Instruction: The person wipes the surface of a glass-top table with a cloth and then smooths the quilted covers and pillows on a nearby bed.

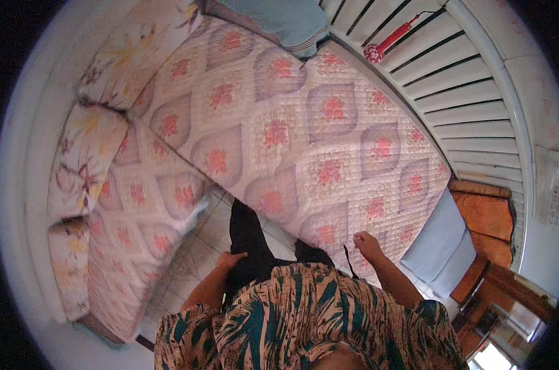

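Observation:
My left hand hangs low beside the black trousers, close to the thigh. Its fingers are mostly hidden, and I see nothing held in it. Over the near edge of the large quilted bed cover, my right hand is raised with its fingers curled in and nothing visible in them. From this view I cannot tell whether it touches the fabric. The cover is pale pink with purple diamond shapes and red flowers. A thin dark strap shows between the right hand and my patterned shirt.
A matching cover lies on a seat at left, with flowered cushions behind it. Tiled floor shows between. White slats with a red hanging ornament, a pale blue folded piece and brown furniture stand right.

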`<state>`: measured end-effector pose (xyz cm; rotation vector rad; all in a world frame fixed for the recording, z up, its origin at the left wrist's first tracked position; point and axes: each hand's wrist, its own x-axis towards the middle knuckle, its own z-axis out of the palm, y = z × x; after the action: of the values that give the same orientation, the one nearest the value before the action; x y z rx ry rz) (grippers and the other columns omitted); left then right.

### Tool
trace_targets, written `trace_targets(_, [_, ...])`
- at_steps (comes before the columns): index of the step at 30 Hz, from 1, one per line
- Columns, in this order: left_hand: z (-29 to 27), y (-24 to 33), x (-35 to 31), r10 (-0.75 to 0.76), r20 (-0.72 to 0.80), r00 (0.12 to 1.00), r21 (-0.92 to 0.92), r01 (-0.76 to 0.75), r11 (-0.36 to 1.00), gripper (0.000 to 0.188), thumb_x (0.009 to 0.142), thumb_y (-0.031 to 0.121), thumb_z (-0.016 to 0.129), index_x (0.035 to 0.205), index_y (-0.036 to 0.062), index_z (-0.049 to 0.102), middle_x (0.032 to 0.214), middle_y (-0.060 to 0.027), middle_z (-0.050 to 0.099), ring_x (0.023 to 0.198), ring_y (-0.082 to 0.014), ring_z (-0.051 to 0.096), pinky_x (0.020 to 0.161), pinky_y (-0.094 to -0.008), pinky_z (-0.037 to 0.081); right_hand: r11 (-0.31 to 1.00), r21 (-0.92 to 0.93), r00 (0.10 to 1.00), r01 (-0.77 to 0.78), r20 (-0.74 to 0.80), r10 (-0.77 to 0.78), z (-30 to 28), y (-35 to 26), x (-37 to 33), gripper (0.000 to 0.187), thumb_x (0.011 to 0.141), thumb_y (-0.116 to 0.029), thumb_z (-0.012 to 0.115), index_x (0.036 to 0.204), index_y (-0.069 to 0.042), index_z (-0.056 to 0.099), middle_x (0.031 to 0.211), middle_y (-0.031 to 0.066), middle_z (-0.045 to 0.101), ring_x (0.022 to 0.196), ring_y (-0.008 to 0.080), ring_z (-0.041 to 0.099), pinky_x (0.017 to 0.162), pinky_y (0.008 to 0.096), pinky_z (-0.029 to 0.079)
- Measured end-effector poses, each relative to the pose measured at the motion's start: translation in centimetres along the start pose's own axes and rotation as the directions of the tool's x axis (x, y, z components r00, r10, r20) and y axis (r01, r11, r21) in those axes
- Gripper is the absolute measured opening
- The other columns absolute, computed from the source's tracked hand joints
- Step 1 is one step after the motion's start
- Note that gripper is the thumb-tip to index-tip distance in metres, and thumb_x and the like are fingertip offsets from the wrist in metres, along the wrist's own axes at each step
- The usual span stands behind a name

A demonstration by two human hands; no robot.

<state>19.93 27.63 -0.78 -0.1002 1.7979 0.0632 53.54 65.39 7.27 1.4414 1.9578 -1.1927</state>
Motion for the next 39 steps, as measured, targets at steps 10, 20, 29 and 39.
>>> trace_targets(10, [-11.2, -10.2, 7.3, 0.086, 0.248, 0.965, 0.187, -0.135, 0.973, 0.075, 0.064, 0.059, 0.077, 0.1, -0.006, 0.068, 0.094, -0.0179, 0.069, 0.087, -0.0291, 0.067, 0.077, -0.0392, 0.052, 0.942, 0.07, 0.943, 0.329, 0.025, -0.332, 14.7, -22.8, 7.4, 0.066, 0.083, -0.037, 0.065, 0.14, -0.012, 0.042, 0.145, 0.0251, 0.032, 0.134, 0.0444, 0.028, 0.108, 0.0515, 0.026])
trace_targets(20, [-13.2, -9.9, 3.5, 0.049, 0.367, 0.929, 0.195, -0.128, 0.972, 0.074, 0.072, 0.056, 0.074, 0.116, -0.0026, 0.061, 0.103, -0.0145, 0.069, 0.096, -0.026, 0.065, 0.085, -0.036, 0.05, 0.879, -0.341, 0.817, 0.334, -0.36, -0.45, 4.1, -19.5, 30.7, 0.06, 0.074, -0.03, 0.074, 0.13, -0.022, 0.054, 0.111, 0.0124, 0.052, 0.1, 0.033, 0.052, 0.081, 0.0455, 0.048])
trace_targets(29, [-10.8, -4.2, 0.9, -0.32, 0.241, 0.916, 0.279, 0.25, 0.927, 0.082, 0.071, 0.066, 0.067, 0.115, -0.0026, 0.061, 0.111, -0.0199, 0.066, 0.106, -0.0317, 0.062, 0.09, -0.0394, 0.048, 0.62, -0.496, 0.648, 0.608, -0.142, -0.749, 10.3, -30.7, 30.7, 0.055, 0.075, -0.038, 0.067, 0.127, -0.027, 0.057, 0.135, 0.0098, 0.043, 0.123, 0.0317, 0.041, 0.097, 0.0571, 0.029])
trace_targets(39, [-7.6, -7.5, 1.8, -0.225, 0.228, 0.947, 0.323, 0.145, 0.935, 0.084, 0.071, 0.064, 0.065, 0.12, -0.0038, 0.057, 0.116, -0.0266, 0.061, 0.114, -0.0375, 0.056, 0.097, -0.0418, 0.043, 0.761, -0.587, 0.635, 0.278, -0.482, -0.603, -3.1, -35.4, 42.2, 0.073, 0.073, -0.048, 0.072, 0.138, -0.028, 0.046, 0.145, 0.0122, 0.034, 0.13, 0.0339, 0.034, 0.096, 0.063, 0.031])
